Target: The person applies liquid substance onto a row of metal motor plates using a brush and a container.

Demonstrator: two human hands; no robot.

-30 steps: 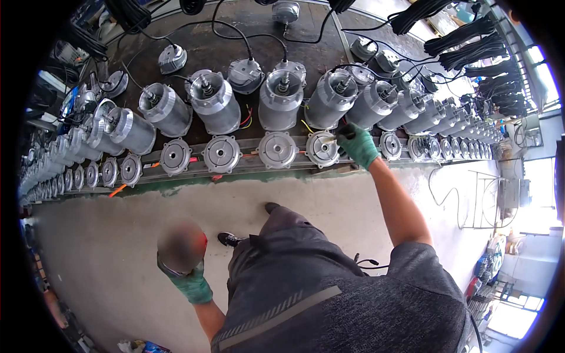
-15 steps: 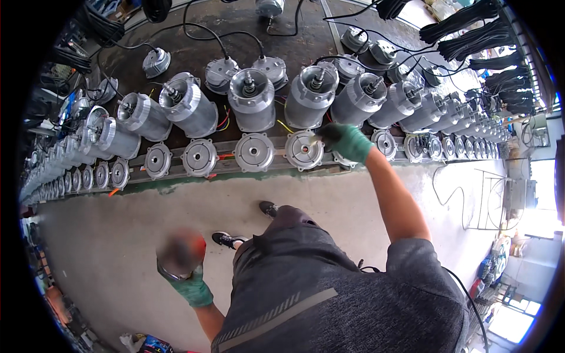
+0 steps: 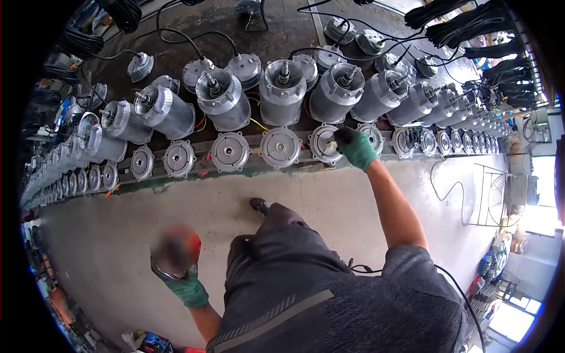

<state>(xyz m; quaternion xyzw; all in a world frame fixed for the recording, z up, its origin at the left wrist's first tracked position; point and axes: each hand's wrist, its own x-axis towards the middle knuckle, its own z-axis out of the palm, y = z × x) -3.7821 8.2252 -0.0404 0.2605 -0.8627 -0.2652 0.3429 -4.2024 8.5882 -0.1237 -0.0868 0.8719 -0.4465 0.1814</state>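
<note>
My left hand (image 3: 187,286), in a green glove, is raised over the floor on the left. Its fingers wrap round a rounded red and dark thing (image 3: 189,242), too blurred to name. At the bench edge, my right hand (image 3: 356,148) wears a green glove with blackened fingers. They are closed over a round metal end cover (image 3: 323,145), and something small and pale shows at the fingertips near its centre; its kind is unclear. Left of it lies another end cover (image 3: 281,147). Behind stand silver motor housings (image 3: 282,97) with shafts pointing up.
Rows of housings and covers run along the dark bench (image 3: 282,35) to both sides. Capped parts with black cables (image 3: 244,69) lie farther back. Coiled cables (image 3: 471,29) hang at the upper right. A metal frame (image 3: 494,197) stands on the floor at right.
My view and body have shifted right along the bench. My right hand has gone from one end cover to the cover on its right. My left hand still holds the blurred thing.
</note>
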